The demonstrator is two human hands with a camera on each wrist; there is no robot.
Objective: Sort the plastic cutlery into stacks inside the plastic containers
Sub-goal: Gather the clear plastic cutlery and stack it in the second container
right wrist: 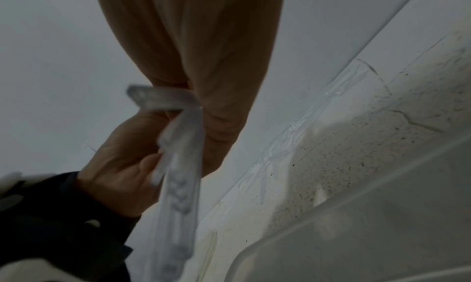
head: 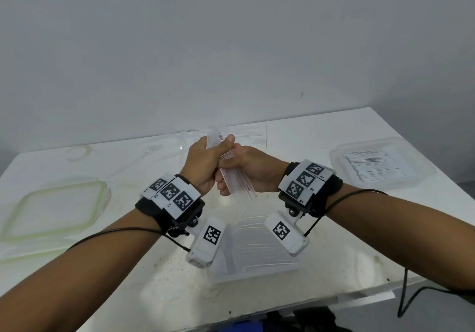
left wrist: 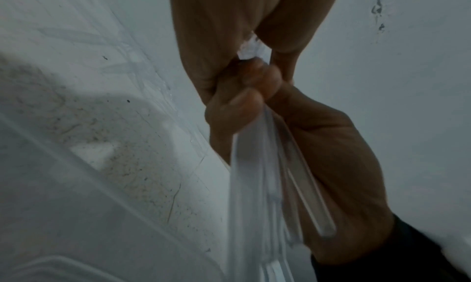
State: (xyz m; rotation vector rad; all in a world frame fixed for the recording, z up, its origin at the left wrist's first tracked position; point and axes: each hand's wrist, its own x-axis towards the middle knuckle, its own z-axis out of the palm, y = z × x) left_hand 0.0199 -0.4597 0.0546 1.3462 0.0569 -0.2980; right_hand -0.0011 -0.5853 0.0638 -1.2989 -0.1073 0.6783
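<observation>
Above the middle of the bench [head: 321,131] my left hand [head: 203,167] and right hand [head: 253,170] both grip one bundle of clear cutlery [head: 232,175], fingers curled tight round it. Below it, the near container [head: 257,249] already holds a laid row; the far right container [head: 380,164] holds a full stack. Loose pieces [head: 241,136] lie by the wall, so I judge the sorting well along, not finished.
</observation>
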